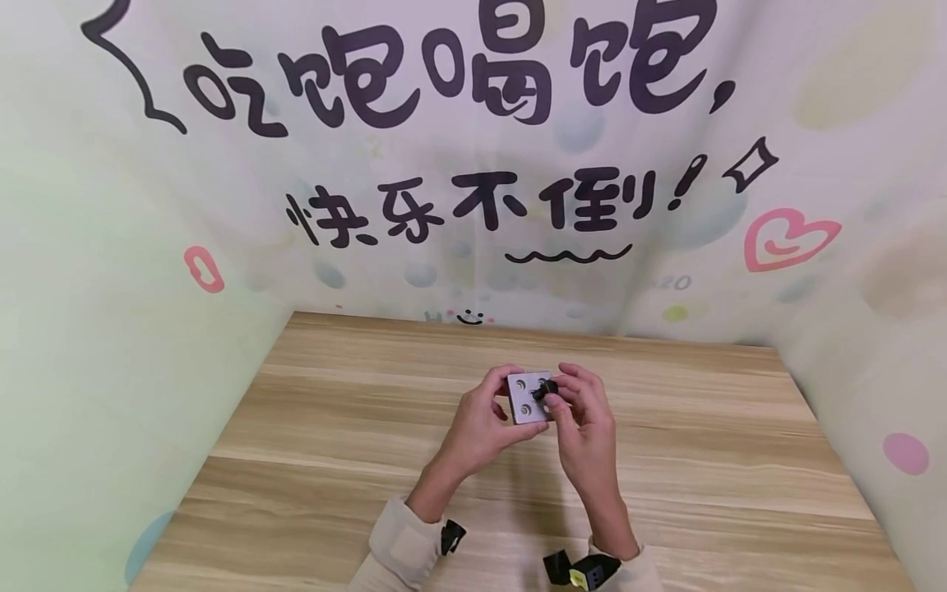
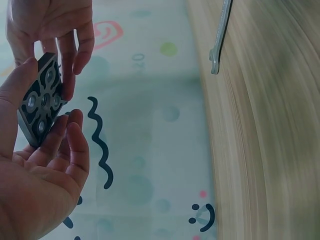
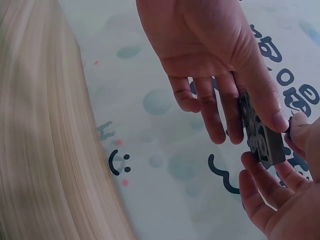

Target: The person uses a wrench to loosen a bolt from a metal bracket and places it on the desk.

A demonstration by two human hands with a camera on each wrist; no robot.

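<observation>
A square grey metal plate [image 1: 521, 398] is held up above the table, its flat face toward the head camera. Round holes show near its corners, and the left wrist view shows the recessed underside of the plate [image 2: 42, 102]. My left hand [image 1: 481, 423] grips the plate by its edges, thumb along the near edge and fingers at the far left corner. A black bolt [image 1: 546, 389] with a wide head stands out from the middle of the plate. My right hand [image 1: 584, 419] pinches its head between thumb and fingers. How deep the bolt sits is hidden.
A metal wrench [image 2: 220, 40] lies on the wooden table [image 1: 333, 411] in the left wrist view; the head view does not show it. Behind the table hangs a printed cloth wall [image 1: 444, 279], with side walls at left and right.
</observation>
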